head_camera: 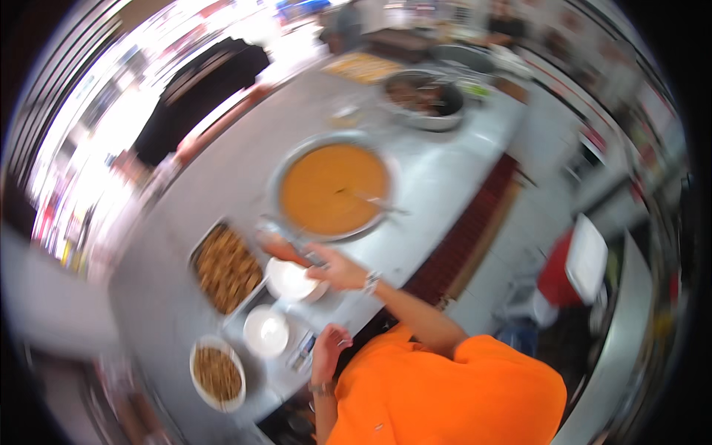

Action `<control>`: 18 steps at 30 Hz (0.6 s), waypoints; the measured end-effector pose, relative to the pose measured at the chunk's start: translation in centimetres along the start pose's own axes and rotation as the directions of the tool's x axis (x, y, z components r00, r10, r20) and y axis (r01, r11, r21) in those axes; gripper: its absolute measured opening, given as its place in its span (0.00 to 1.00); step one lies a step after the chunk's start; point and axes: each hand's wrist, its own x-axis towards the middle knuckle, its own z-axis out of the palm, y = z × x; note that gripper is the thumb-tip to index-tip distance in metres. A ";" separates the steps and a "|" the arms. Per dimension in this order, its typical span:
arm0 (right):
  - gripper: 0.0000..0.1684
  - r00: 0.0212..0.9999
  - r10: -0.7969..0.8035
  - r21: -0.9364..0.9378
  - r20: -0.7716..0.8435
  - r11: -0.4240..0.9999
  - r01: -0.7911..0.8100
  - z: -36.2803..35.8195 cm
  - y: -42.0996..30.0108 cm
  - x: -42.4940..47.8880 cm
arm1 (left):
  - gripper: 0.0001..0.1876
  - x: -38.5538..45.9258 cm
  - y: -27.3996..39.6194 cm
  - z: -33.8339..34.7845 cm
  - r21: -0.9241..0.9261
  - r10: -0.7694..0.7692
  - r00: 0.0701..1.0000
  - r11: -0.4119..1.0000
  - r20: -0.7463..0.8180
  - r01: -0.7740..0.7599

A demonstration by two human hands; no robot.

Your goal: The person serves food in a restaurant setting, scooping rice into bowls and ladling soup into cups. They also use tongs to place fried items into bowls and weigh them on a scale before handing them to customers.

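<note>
My right hand (339,270) is closed around a blurred metal utensil (315,257), whose exact kind cannot be told. Past its end is a reddish-brown item (281,247), blurred too. Right under these fingers stands a white bowl (292,282); whether they touch it is unclear. At the table's near edge, my left hand (332,342) hangs with curled fingers, its palm partly hidden. Beside it sit a small packet-like item (303,351) and a second white bowl (266,331). A large metal basin of orange soup or sauce (334,186) has a ladle handle (384,204) leaning on its rim.
A metal tray of brown food pieces (227,270) and an oval white dish of brown strips (217,374) stand on the steel table (233,167). Farther off is a pot (423,100). Someone in black (206,94) stands across the table. A red bin (556,270) is on the floor.
</note>
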 end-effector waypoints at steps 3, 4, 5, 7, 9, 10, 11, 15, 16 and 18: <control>0.47 0.994 -0.113 -0.431 -0.014 0.897 0.096 -0.2 0.6 0.9 | 0.19 -3.1 -0.8 -3.8 0.471 -0.108 0.981 0.865 -0.164 0.174; 0.45 0.993 -0.110 -0.514 0.029 0.851 0.110 -0.4 0.2 1.9 | 0.21 -3.7 -2.1 -6.9 0.711 0.017 0.994 0.700 -0.111 0.067; 0.43 0.998 -0.057 -0.579 0.029 0.813 0.063 -0.4 0.4 2.9 | 0.22 -5.1 -1.9 -8.4 0.857 0.089 0.974 0.496 -0.207 0.137; 0.47 0.985 0.121 -0.709 0.126 0.706 0.004 2.4 -2.0 4.6 | 0.23 -9.0 -2.3 -10.3 0.823 0.205 0.837 0.402 -0.508 0.401; 0.50 0.968 0.142 -0.820 0.205 0.565 0.091 5.3 -2.6 7.3 | 0.21 -12.1 -3.3 -11.8 0.668 0.294 0.619 0.504 -0.729 0.548; 0.52 0.963 0.146 -0.863 0.225 0.489 0.128 6.9 -2.2 8.9 | 0.18 -12.5 -4.3 -13.5 0.663 0.389 0.563 0.606 -0.729 0.441; 0.54 0.961 0.150 -0.899 0.232 0.409 0.154 8.8 -1.3 10.6 | 0.16 -12.4 -5.0 -15.0 0.661 0.473 0.498 0.679 -0.726 0.318; 0.57 0.944 0.294 -0.962 0.147 0.264 0.068 12.1 2.9 18.8 | 0.09 -10.5 -5.1 -17.0 0.772 0.712 0.307 0.541 -0.632 0.335; 0.58 0.946 0.297 -0.968 0.132 0.246 0.058 12.2 4.6 20.6 | 0.08 -9.7 -5.0 -18.0 0.843 0.792 0.317 0.422 -0.521 0.332; 0.57 0.954 0.282 -0.980 0.099 0.194 0.044 14.7 5.7 22.0 | 0.04 -8.9 -5.1 -20.1 0.901 0.874 0.306 0.270 -0.378 0.340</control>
